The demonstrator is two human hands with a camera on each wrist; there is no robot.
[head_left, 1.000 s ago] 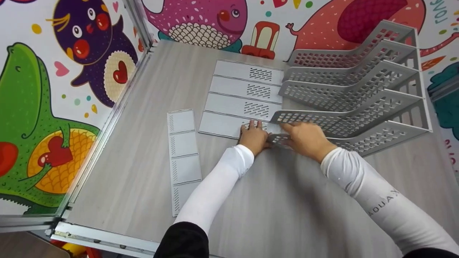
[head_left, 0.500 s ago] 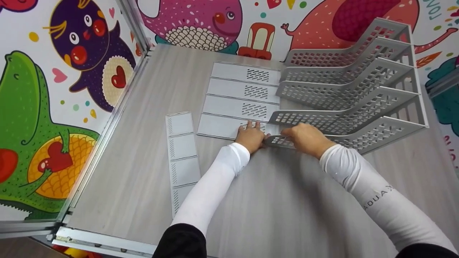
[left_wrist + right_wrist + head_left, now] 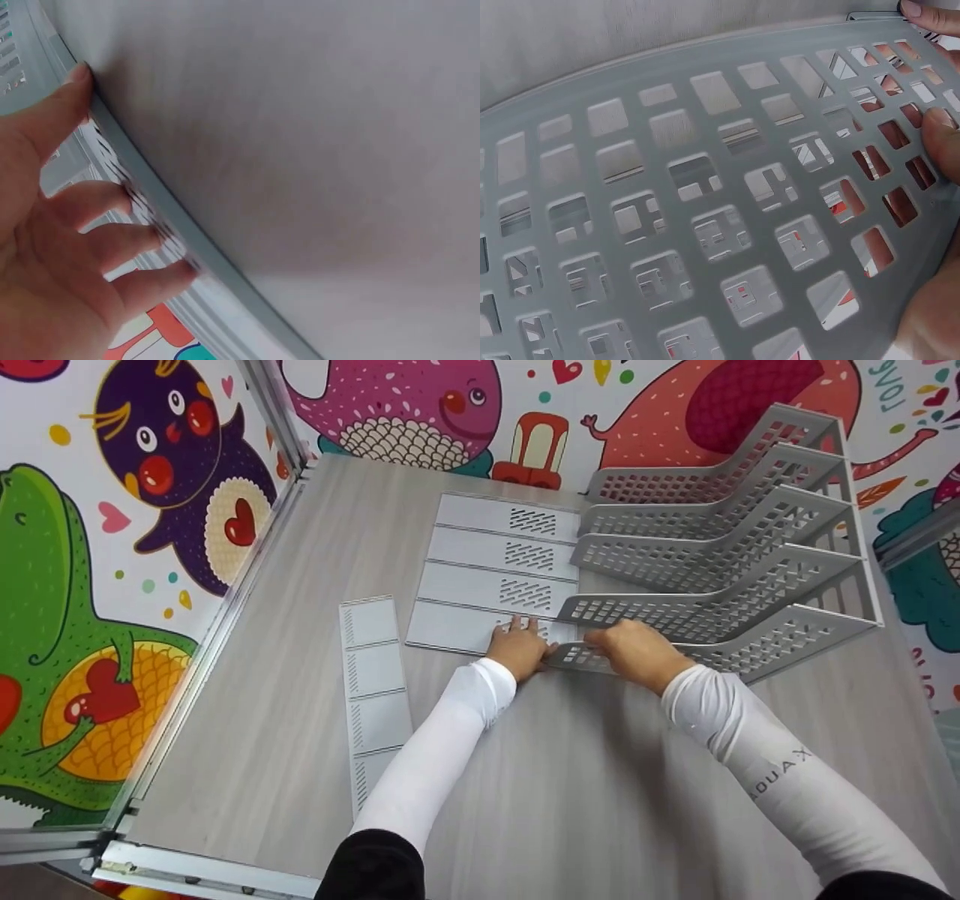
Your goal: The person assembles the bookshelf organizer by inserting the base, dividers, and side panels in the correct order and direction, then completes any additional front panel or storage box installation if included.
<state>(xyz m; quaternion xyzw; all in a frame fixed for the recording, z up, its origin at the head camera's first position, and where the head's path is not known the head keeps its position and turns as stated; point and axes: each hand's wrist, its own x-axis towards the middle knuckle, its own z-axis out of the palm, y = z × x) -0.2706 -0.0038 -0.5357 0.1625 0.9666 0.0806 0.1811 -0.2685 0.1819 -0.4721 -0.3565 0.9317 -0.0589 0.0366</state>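
Observation:
A grey plastic file rack has several upright perforated dividers, the nearest divider (image 3: pixel 787 641) standing along the front. To its left lies a flat slotted panel (image 3: pixel 450 622) in four jointed-looking strips. My left hand (image 3: pixel 517 651) rests on the panel's near strip with fingers spread over the slots. In the left wrist view its thumb (image 3: pixel 71 94) presses at the panel's edge (image 3: pixel 202 247). My right hand (image 3: pixel 637 655) pinches the nearest divider near its low front end. In the right wrist view the thumb (image 3: pixel 941 142) lies on the near face, fingers showing through the holes.
A narrow, loose slotted strip (image 3: pixel 375 664) lies on the wood-grain table (image 3: pixel 247 750) by my left forearm. Cartoon-printed walls (image 3: pixel 420 412) enclose the back and left side. A metal rail (image 3: pixel 202 870) runs along the front edge.
My right index finger, stretched forward along the divider a second ago, is now drawn in toward the thumb. The left hand stays on the panel. The head view has shifted slightly.

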